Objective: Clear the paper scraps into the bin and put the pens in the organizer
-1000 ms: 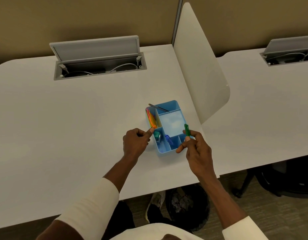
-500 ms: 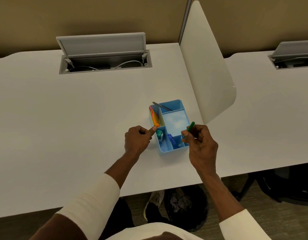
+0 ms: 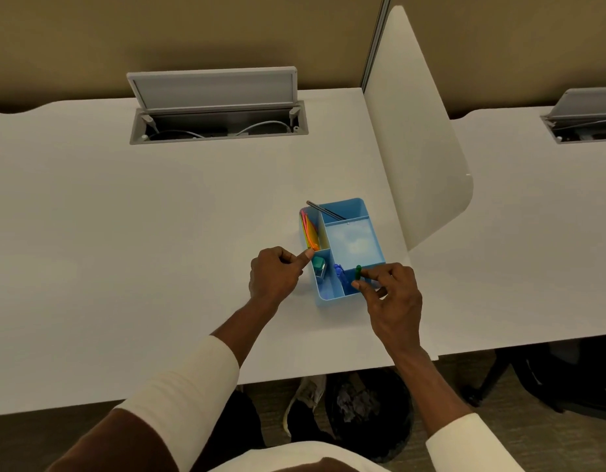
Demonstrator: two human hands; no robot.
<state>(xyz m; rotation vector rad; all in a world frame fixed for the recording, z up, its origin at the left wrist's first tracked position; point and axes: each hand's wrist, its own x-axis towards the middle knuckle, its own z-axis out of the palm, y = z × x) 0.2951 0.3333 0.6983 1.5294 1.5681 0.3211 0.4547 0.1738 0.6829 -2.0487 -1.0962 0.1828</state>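
The person leans over the white tabletop (image 3: 158, 216), both hands at a small blue organizer (image 3: 373, 233) that sits near the tabletop's right edge, just beside a white divider panel (image 3: 417, 137). The right hand (image 3: 393, 301) pinches a green pen (image 3: 357, 272) between thumb and forefinger, its fingers closed narrowly on the lower part of the barrel, with the pen standing almost upright over the near right compartment. The left hand (image 3: 274, 274) is curled into a loose fist, and its thumb presses against the organizer's left wall, apparently to brace it; it holds nothing.

A blue pen (image 3: 339, 271) already lies in the near middle compartment, a teal block (image 3: 318, 265) sits in the near left one, bright orange and pink strips (image 3: 310, 233) fill the narrow left slot, and a dark slim pen (image 3: 325, 211) rests slantwise across the far corner. No scraps are visible on the tabletop; crumpled paper shows in the black bin (image 3: 369, 413) on the floor below, so that half of the job looks done.

The risk now lies in the release. The near compartment looks short beside the pen, so if the fingers let go while it stands steep, it could tip over the rim and roll off the near edge. A light tray like this may also skid if the pen tip catches the partition wall and the bracing thumb slackens. The pen may also land across the blue pen and not settle.
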